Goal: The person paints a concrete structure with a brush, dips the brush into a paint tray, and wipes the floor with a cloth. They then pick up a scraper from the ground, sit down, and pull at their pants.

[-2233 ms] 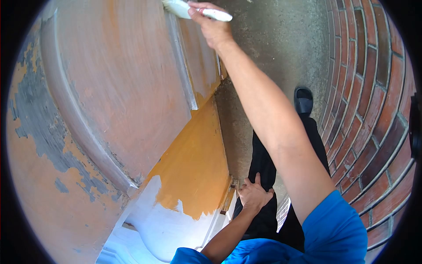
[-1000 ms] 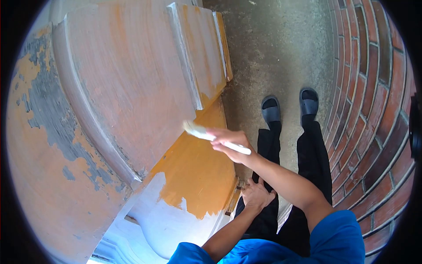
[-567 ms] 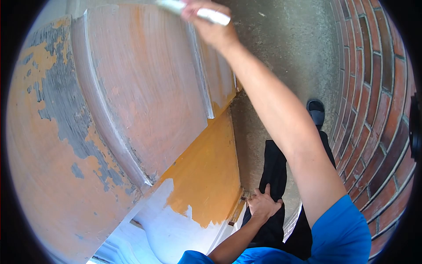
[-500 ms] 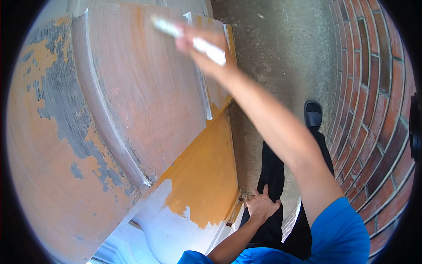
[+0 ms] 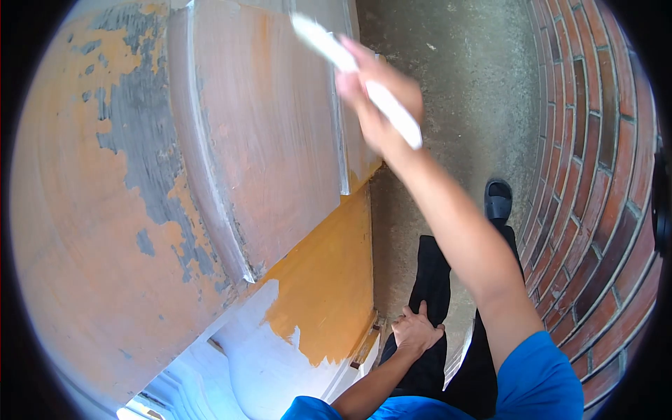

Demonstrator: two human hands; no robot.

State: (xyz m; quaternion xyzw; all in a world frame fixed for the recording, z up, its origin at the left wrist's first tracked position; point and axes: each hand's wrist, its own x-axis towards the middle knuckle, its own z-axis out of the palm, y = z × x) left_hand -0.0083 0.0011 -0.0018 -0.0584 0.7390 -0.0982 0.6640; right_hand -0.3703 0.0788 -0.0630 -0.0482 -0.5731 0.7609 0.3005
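A long white tool, its brush-like tip blurred, is gripped in my right hand (image 5: pixel 381 94). The white tool (image 5: pixel 395 114) points up and left, with its tip over the upper part of a panel (image 5: pixel 273 133) streaked in pale grey-pink and orange. My left hand (image 5: pixel 417 330) rests on the knee of my black trousers (image 5: pixel 432 280), fingers spread and nothing in it. Below the panel lies an orange-yellow painted area (image 5: pixel 329 280) with a ragged edge against white. A raised ridge (image 5: pixel 206 154) runs along the panel's left side.
At the far left, the surface has a patchy grey area (image 5: pixel 143 133) amid faded orange. A brick wall (image 5: pixel 595 140) curves along the right. Between them runs a grey concrete floor (image 5: pixel 462 84), where my foot in a black sandal (image 5: pixel 498 201) stands.
My right hand and the white tool have moved right and slightly down. The panels appear shifted to the right in view. My left hand stays on the knee.
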